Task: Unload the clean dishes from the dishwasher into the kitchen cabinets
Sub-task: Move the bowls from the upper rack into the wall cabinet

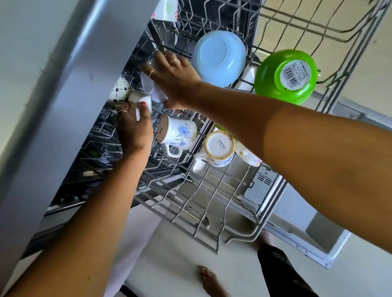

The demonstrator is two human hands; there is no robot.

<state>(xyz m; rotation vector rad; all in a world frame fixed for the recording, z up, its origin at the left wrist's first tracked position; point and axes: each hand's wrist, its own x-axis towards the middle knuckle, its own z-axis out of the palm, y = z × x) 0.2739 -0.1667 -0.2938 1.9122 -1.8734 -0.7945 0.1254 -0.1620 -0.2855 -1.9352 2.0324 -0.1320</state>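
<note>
The upper dishwasher rack (pixel 217 201) is pulled out under the grey counter edge. My left hand (pixel 133 126) grips a small white cup (pixel 141 103) near the rack's back left. My right hand (pixel 174 79) holds a pale lilac cup (pixel 153 89) just beside it. An upturned light blue bowl (pixel 219 57) and a green bowl (pixel 285 77) with a barcode label sit at the right. A white mug with a blue flower (pixel 178 133) and an upturned mug marked SISTA (pixel 219 148) lie in the rack below my hands.
A black-and-white patterned dish (pixel 119 90) sits partly hidden under the counter (pixel 53 87). A white floral dish (pixel 165 7) stands at the rack's far end. The open dishwasher door (pixel 306 228) lies below the rack. My bare foot (pixel 209 280) stands on the pale floor.
</note>
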